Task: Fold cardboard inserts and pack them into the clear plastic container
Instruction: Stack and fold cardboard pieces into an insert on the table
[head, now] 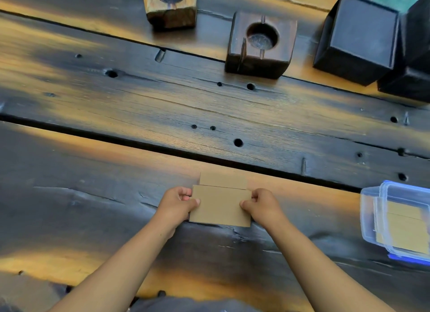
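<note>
Cardboard insert (220,204) lies at 6 o'clock on the table (93,207), its far flap raised. Left hand (178,205) and right hand (263,205) pinch its side edges, fingers closed. Clear plastic container (370,218) sits at 3 o'clock. Risk: uneven pinch pressure could skew the crease.

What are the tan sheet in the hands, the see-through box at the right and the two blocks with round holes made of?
Sheet: thin matte cardboard, by its flat tan face and crisp edges. Box: clear glossy plastic with blue trim. Nearer block and farther block: dark-stained wood, by their grain.
</note>
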A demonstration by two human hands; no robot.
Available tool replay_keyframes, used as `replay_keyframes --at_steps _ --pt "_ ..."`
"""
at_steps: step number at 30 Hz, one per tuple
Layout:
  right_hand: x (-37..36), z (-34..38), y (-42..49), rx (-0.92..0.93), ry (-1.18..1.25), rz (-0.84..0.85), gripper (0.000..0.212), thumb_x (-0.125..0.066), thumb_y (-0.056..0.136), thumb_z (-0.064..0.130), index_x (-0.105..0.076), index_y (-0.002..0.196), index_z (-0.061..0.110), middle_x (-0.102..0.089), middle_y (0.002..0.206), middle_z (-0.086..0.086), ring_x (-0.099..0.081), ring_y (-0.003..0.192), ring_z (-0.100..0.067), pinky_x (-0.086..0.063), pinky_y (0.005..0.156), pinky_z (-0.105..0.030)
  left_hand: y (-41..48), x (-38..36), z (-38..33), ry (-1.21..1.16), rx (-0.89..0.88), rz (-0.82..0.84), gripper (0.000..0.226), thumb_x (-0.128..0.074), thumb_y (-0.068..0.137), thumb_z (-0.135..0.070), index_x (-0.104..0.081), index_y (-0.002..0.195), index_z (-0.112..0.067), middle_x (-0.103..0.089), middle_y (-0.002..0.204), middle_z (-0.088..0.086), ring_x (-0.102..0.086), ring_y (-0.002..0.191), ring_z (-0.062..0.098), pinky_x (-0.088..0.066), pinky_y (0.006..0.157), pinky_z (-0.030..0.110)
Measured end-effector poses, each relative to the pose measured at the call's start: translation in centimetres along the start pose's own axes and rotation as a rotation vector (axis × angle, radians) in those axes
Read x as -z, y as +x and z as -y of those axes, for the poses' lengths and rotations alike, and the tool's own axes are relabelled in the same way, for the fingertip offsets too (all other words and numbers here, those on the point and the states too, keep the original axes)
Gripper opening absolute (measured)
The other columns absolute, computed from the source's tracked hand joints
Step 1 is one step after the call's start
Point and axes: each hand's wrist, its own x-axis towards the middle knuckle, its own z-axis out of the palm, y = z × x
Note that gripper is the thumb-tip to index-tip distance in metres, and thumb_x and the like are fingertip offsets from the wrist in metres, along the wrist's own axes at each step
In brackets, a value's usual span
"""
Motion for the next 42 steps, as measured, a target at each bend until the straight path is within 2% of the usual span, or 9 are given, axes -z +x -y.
replay_keyframes --at_steps 5,11,14,18,23,27,30,37,42 --pt "1.3 -1.6 -3.1 0.033 0.018 -0.077 0.016 -0.066 0.082 0.021 -0.059 0.087 0.008 -0.06 0.079 -0.005 -0.061 0.083 -0.03 -0.049 0.075 -0.039 -2.7 -1.1 0.3 -0.037 -0.023 0.068 0.02 -0.069 0.086 -0.005 -0.062 0.105 -0.003 -0.066 0.097 0.017 -0.069 0.09 0.028 -0.059 0.084 0.051" --pt "3.2 -6.1 -6.9 0.065 0.13 -0.177 0.014 -0.064 0.083 0.015 -0.052 0.079 0.02 -0.052 0.067 0.013 -0.048 0.06 0.0 -0.036 0.046 -0.013 -6.1 -4.2 1.3 -0.001 -0.083 0.106 0.022 -0.07 0.084 -0.004 -0.061 0.103 -0.003 -0.06 0.092 0.014 -0.065 0.084 0.026 -0.059 0.08 0.051" --pt "4.5 -8.7 -8.3 0.067 0.183 -0.208 0.01 -0.065 0.083 0.016 -0.056 0.082 0.022 -0.056 0.069 0.015 -0.053 0.064 -0.001 -0.039 0.049 -0.01 -8.0 -6.4 1.5 0.03 -0.116 0.117 0.018 -0.07 0.084 -0.004 -0.06 0.099 -0.004 -0.06 0.084 0.008 -0.065 0.079 0.024 -0.058 0.081 0.054" --pt "6.7 -12.4 -10.1 0.07 0.286 -0.22 0.008 -0.067 0.082 0.018 -0.061 0.087 0.019 -0.068 0.083 0.005 -0.065 0.082 -0.017 -0.045 0.064 -0.028 -10.8 -9.8 1.3 0.082 -0.18 0.124 0.017 -0.068 0.086 -0.002 -0.058 0.1 -0.002 -0.054 0.079 0.004 -0.061 0.073 0.019 -0.058 0.071 0.042" --pt "11.1 -18.3 -12.6 0.109 0.34 -0.223 0.01 -0.068 0.083 0.015 -0.062 0.091 0.018 -0.061 0.075 0.012 -0.059 0.075 -0.012 -0.041 0.06 -0.019 -15.3 -16.1 1.7 0.125 -0.234 0.108 0.018 -0.066 0.086 0.001 -0.058 0.103 0.004 -0.053 0.077 0.004 -0.057 0.068 0.017 -0.05 0.061 0.032" --pt "16.1 -23.9 -14.5 0.128 0.403 -0.232 0.015 -0.066 0.084 0.013 -0.066 0.099 0.016 -0.071 0.092 0.003 -0.066 0.087 -0.013 -0.049 0.071 -0.021 -19.3 -23.0 2.5 0.146 -0.259 0.146 0.015 -0.064 0.088 0.0 -0.057 0.101 0.003 -0.056 0.077 0.004 -0.06 0.068 0.015 -0.053 0.059 0.03" --pt "19.5 -27.7 -15.5 0.151 0.44 -0.245 0.013 -0.065 0.083 0.012 -0.064 0.088 0.024 -0.069 0.084 0.012 -0.065 0.078 -0.003 -0.042 0.056 -0.008 -21.4 -27.8 3.0 0.149 -0.293 0.154 0.016 -0.064 0.088 0.0 -0.059 0.103 0.004 -0.059 0.079 0.006 -0.06 0.07 0.016 -0.053 0.065 0.033" --pt "23.6 -33.1 -17.6 0.137 0.485 -0.227 0.013 -0.061 0.082 0.016 -0.066 0.092 0.023 -0.071 0.094 0.006 -0.066 0.09 -0.011 -0.051 0.073 -0.027 -25.2 -33.0 4.1 0.164 -0.298 0.16 0.014 -0.068 0.086 -0.005 -0.063 0.098 -0.001 -0.066 0.088 0.015 -0.067 0.079 0.025 -0.056 0.083 0.055" --pt "24.6 -34.0 -18.0 0.127 0.47 -0.198 0.017 -0.058 0.084 0.013 -0.065 0.096 0.022 -0.07 0.099 0.002 -0.065 0.095 -0.013 -0.053 0.085 -0.033 -25.5 -34.0 3.7 0.185 -0.306 0.157 0.011 -0.069 0.085 -0.006 -0.065 0.095 -0.003 -0.067 0.087 0.014 -0.068 0.078 0.024 -0.058 0.08 0.054"
